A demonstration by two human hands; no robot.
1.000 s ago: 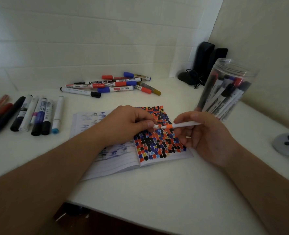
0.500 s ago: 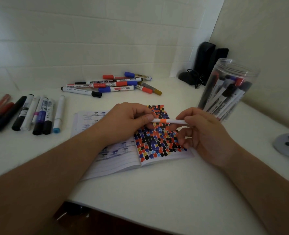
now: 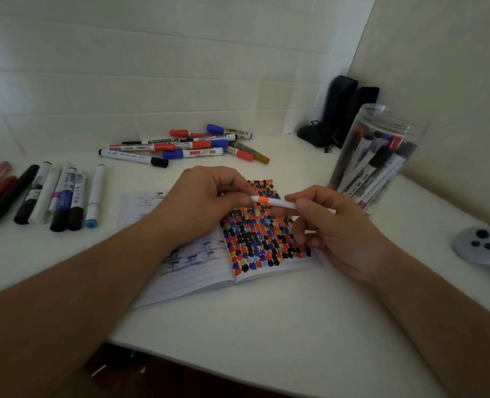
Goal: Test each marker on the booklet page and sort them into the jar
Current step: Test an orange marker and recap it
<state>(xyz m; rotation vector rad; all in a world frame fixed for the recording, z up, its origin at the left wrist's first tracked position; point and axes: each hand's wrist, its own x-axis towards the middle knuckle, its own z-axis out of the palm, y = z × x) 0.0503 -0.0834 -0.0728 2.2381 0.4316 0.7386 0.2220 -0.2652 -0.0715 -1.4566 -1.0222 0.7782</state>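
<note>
A thin white marker with an orange band (image 3: 269, 200) is held level above the open booklet (image 3: 203, 271). My left hand (image 3: 206, 202) pinches its left end, where the cap sits, and my right hand (image 3: 332, 225) grips its barrel. The booklet's right page (image 3: 263, 239) is covered with orange, black and blue dabs. A clear plastic jar (image 3: 381, 159) at the right holds several markers. A loose pile of markers (image 3: 186, 146) lies behind the booklet and a row of thicker markers (image 3: 51, 193) lies at the left.
Two black speakers (image 3: 344, 107) and a black pouch with a cord (image 3: 314, 136) stand in the back corner behind the jar. A grey round device with three dark buttons (image 3: 482, 247) lies at the right edge. The white table's front edge (image 3: 238, 360) runs below my arms.
The cap end in my left hand has closed onto the marker, hiding the orange tip. My right hand has slid along the barrel toward the left, and both hands have risen slightly.
</note>
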